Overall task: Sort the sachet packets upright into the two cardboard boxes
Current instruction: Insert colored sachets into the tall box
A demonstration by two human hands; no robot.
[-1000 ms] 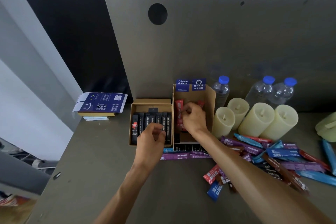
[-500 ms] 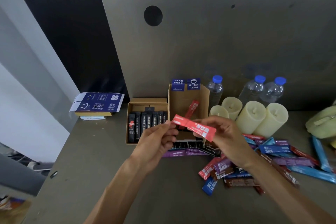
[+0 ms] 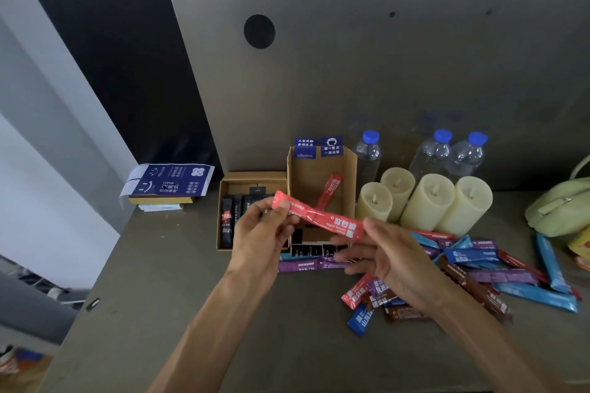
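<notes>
- The left hand [image 3: 261,233] pinches one end of a red sachet [image 3: 319,217] between thumb and fingertips. The right hand [image 3: 392,262] pinches the other end, its lower fingers loosely stretched.
- The sachet is held about level in the air before the tall box [image 3: 314,179], hiding part of its front.
- The left hand covers some of the black sachets [image 3: 227,223] standing in the low box [image 3: 252,176].
- A green bag [image 3: 558,210] is cut off at the right edge.

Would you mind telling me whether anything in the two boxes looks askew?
Yes: the lone red sachet in the tall box leans diagonally instead of standing upright. The black sachets in the low box stand in a row. The left hand and right hand hold a second sachet.
</notes>
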